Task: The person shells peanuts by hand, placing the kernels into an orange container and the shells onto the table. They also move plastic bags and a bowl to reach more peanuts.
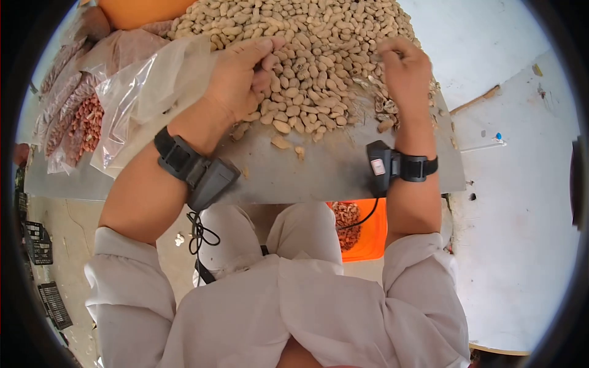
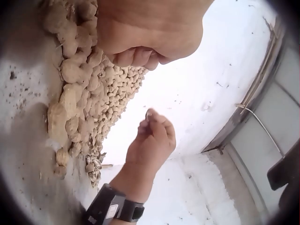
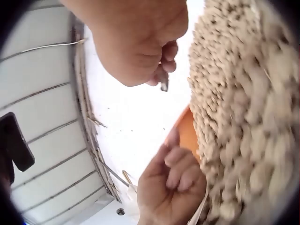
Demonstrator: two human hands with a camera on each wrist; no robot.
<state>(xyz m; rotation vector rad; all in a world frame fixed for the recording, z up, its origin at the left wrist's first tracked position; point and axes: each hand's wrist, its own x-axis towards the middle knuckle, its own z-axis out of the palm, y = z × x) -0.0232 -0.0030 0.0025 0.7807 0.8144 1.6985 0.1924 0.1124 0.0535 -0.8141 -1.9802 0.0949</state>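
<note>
My left hand [image 1: 236,76] hovers at the near left edge of a large heap of unshelled peanuts [image 1: 316,80]. Its fingers curl toward the palm with the thumb stretched along the top; nothing shows in its grip in the right wrist view. Over the heap's right edge, my right hand [image 1: 406,73] pinches a small grey, flat-ended piece [image 3: 164,84] between thumb and fingers. That piece juts past the fingertips, and its kind is unclear. Below this hand, broken empty shells [image 1: 385,105] lie along the heap's edge.
The heap lies on a grey tabletop [image 1: 325,165]. Clear plastic bags [image 1: 156,86] and bagged reddish peanut kernels [image 1: 88,122] are on the left. An orange container [image 1: 141,13] stands behind them. Under the table's front edge, an orange bin [image 1: 374,236] holds reddish pieces.
</note>
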